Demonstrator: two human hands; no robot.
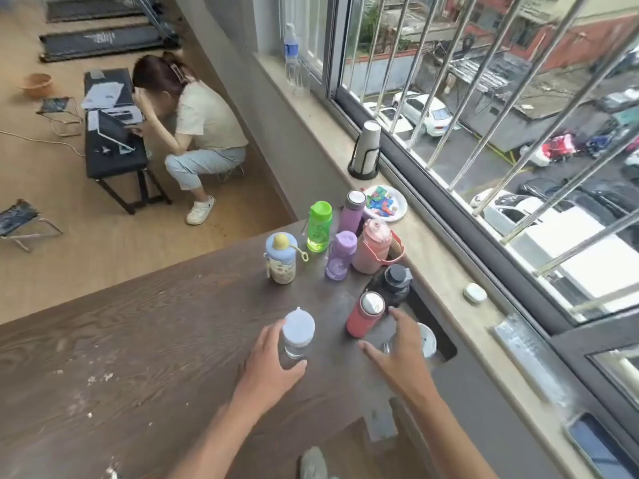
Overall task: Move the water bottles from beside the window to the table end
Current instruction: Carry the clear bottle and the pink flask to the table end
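Observation:
Several water bottles stand on the dark wooden table (138, 340) near the window sill (446, 271): a blue and yellow one (281, 259), a green one (320, 226), a tall purple one (352, 212), a small purple one (340, 255), a big pink one (375, 245), a black one (394, 281) and a red one (366, 314). My left hand (269, 368) is wrapped around a clear bottle with a pale cap (298, 335), which stands upright on the table. My right hand (401, 350) has its fingers spread over a clear white-lidded bottle (428, 340), which it mostly hides.
On the sill lie a plate of coloured pieces (397, 216), a cup stack in a black holder (366, 150), a plastic bottle (292, 53), a small white case (475, 292) and a phone (594, 447). A person (200, 126) crouches by a low black bench (114, 157) on the floor beyond the table's far edge.

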